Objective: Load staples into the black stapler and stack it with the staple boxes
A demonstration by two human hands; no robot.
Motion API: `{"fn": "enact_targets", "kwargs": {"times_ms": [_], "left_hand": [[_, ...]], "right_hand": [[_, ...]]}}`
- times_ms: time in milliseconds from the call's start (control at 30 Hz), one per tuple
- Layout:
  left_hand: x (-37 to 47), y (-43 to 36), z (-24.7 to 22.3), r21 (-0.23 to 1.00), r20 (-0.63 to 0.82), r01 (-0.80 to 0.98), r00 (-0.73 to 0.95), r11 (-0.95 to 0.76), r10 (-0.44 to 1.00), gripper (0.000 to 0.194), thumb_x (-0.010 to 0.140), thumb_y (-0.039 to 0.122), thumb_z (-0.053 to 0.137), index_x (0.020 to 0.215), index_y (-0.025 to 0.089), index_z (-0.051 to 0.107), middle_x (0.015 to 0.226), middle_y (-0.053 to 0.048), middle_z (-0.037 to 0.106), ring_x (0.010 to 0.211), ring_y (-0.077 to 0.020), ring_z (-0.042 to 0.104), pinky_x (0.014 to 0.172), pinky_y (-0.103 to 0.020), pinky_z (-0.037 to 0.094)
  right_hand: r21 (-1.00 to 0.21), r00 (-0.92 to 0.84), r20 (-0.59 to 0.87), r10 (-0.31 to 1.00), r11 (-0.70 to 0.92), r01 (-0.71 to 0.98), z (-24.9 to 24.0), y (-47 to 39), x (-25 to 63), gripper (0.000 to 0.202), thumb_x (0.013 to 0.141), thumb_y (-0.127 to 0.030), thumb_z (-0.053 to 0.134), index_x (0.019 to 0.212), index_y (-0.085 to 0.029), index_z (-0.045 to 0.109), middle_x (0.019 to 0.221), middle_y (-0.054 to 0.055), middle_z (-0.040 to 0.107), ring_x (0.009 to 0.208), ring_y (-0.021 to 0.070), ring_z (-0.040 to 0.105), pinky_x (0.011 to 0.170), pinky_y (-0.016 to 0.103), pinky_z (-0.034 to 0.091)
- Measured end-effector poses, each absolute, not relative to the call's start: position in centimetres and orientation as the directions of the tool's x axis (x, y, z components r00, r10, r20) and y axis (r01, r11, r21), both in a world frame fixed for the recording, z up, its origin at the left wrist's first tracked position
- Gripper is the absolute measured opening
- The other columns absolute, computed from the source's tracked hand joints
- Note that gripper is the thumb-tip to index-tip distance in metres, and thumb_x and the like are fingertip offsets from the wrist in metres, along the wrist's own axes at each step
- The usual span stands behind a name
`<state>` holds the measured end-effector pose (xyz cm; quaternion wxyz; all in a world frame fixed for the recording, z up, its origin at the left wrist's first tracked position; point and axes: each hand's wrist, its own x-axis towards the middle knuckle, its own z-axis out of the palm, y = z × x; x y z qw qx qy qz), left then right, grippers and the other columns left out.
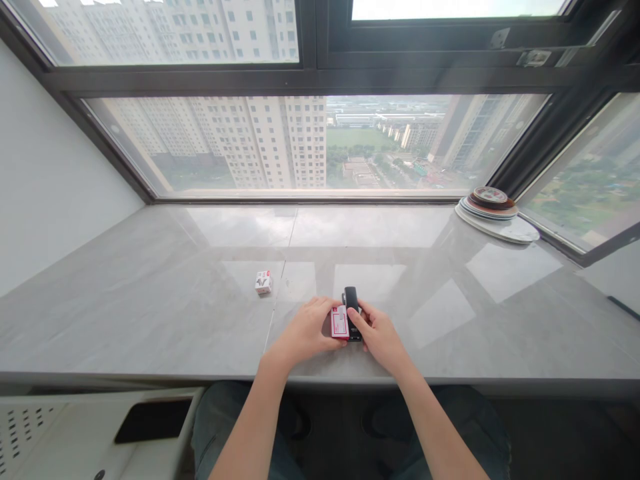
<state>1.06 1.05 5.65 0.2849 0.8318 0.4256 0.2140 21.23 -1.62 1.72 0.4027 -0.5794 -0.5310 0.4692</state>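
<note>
Head view: stapler (351,299) and card box (339,323) side by side

Near the tabletop's (150,300) front edge, the right hand (383,335) grips the stapler; the left hand (309,330) grips the card box. A light pinch (no squashing) should steady both. Leftward sits a smaller box (263,282).

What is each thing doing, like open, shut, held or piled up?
Left hand: curled round the red pack
Right hand: closed on the stapler
Red pack: held against the stapler; open or shut, can't tell
Stapler: held; too small to tell if open
Small box: looks shut, not held
Plates: stacked
Counter: shiny, with bright reflections
</note>
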Motion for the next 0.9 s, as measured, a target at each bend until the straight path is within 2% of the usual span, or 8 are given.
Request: {"fn": "enact_targets", "kwargs": {"times_ms": [133, 233, 300, 367, 433, 500, 733, 900], "left_hand": [[1.2, 0.9, 5.5, 0.684, 0.106, 0.554, 0.567, -0.474, 0.817, 0.068, 0.072, 0.042, 0.087, 0.134, 0.035, 0.06, 0.132, -0.003, 0.064, 0.124, -0.0301, 0.057, 0.107, -0.044, 0.046], [-0.4, 1.4, 5.4, 0.729, 0.11, 0.545, 0.503, -0.413, 0.857, 0.085, 0.074, 0.055, 0.086, 0.148, 0.04, 0.048, 0.15, -0.004, 0.05, 0.139, -0.0293, 0.047, 0.113, -0.041, 0.043], [-2.8, 2.6, 5.4, 0.741, 0.097, 0.601, 0.346, -0.3, 0.933, 0.066, 0.089, 0.061, 0.069, 0.149, 0.042, 0.048, 0.152, -0.003, 0.047, 0.139, -0.0263, 0.046, 0.113, -0.039, 0.042], [-6.0, 4.5, 5.3, 0.726, 0.093, 0.665, 0.157, -0.175, 0.983, 0.05, 0.104, 0.058, 0.04, 0.147, 0.035, 0.049, 0.145, -0.008, 0.05, 0.132, -0.0268, 0.048, 0.113, -0.045, 0.038], [-9.0, 6.5, 5.1, 0.634, 0.082, 0.771, -0.148, 0.063, 0.986, 0.052, 0.105, 0.056, 0.035, 0.142, 0.024, 0.053, 0.13, -0.013, 0.057, 0.126, -0.031, 0.048, 0.11, -0.049, 0.036], [-11.0, 8.0, 4.8, 0.555, 0.047, 0.807, -0.271, 0.201, 0.961, 0.053, 0.105, 0.054, 0.034, 0.138, 0.018, 0.054, 0.119, -0.013, 0.063, 0.121, -0.0331, 0.05, 0.104, -0.05, 0.037], [-6.2, 8.1, 2.8, 0.555, 0.007, 0.832, 0.001, -0.005, 1.0, 0.043, 0.107, 0.05, 0.032, 0.124, 0.023, 0.062, 0.11, -0.009, 0.074, 0.101, -0.027, 0.065, 0.088, -0.037, 0.042], [-0.1, 6.2, 2.2, 0.579, 0.05, 0.798, 0.168, -0.166, 0.984, 0.04, 0.107, 0.051, 0.032, 0.119, 0.029, 0.063, 0.105, -0.007, 0.075, 0.098, -0.0257, 0.069, 0.083, -0.033, 0.043]], "right_hand": [[-0.961, -0.005, -0.145, 0.989, -0.139, 0.241, 1.8, -1.8, 21.5, 0.068, 0.097, -0.067, 0.048, 0.149, -0.023, 0.056, 0.066, -0.003, 0.051, 0.049, 0.0135, 0.045, 0.044, 0.025, 0.041], [-0.956, 0.072, -0.156, 0.985, -0.169, 0.241, 1.8, -2.8, 22.1, 0.078, 0.095, -0.067, 0.052, 0.157, -0.02, 0.046, 0.068, -0.002, 0.052, 0.055, 0.0147, 0.046, 0.051, 0.026, 0.042], [-0.95, 0.078, -0.14, 0.987, -0.156, 0.271, 2.0, -3.8, 22.3, 0.091, 0.087, -0.064, 0.067, 0.16, -0.018, 0.041, 0.075, -0.002, 0.054, 0.061, 0.0141, 0.047, 0.057, 0.026, 0.044], [-0.93, 0.048, -0.134, 0.99, -0.143, 0.34, 2.2, -4.7, 22.4, 0.103, 0.077, -0.06, 0.079, 0.162, -0.018, 0.037, 0.077, -0.003, 0.054, 0.063, 0.0136, 0.047, 0.06, 0.026, 0.043], [-0.89, 0.022, -0.128, 0.992, -0.125, 0.438, 2.6, -5.1, 22.1, 0.106, 0.073, -0.056, 0.084, 0.162, -0.021, 0.037, 0.074, -0.005, 0.052, 0.063, 0.0142, 0.049, 0.058, 0.026, 0.04], [-0.847, -0.005, -0.114, 0.993, -0.094, 0.523, 3.1, -5.0, 21.8, 0.1, 0.072, -0.052, 0.084, 0.159, -0.025, 0.042, 0.069, -0.006, 0.051, 0.062, 0.0156, 0.05, 0.056, 0.026, 0.037], [-0.814, -0.062, -0.047, 0.997, -0.002, 0.581, 3.8, -3.8, 20.9, 0.074, 0.075, -0.04, 0.082, 0.144, -0.034, 0.056, 0.08, -0.001, 0.07, 0.072, 0.0211, 0.064, 0.063, 0.027, 0.039], [-0.764, -0.051, -0.043, 0.998, 0.0, 0.645, 3.5, -3.6, 20.7, 0.075, 0.076, -0.043, 0.082, 0.146, -0.034, 0.056, 0.066, -0.004, 0.063, 0.06, 0.0192, 0.058, 0.058, 0.027, 0.035]]}}
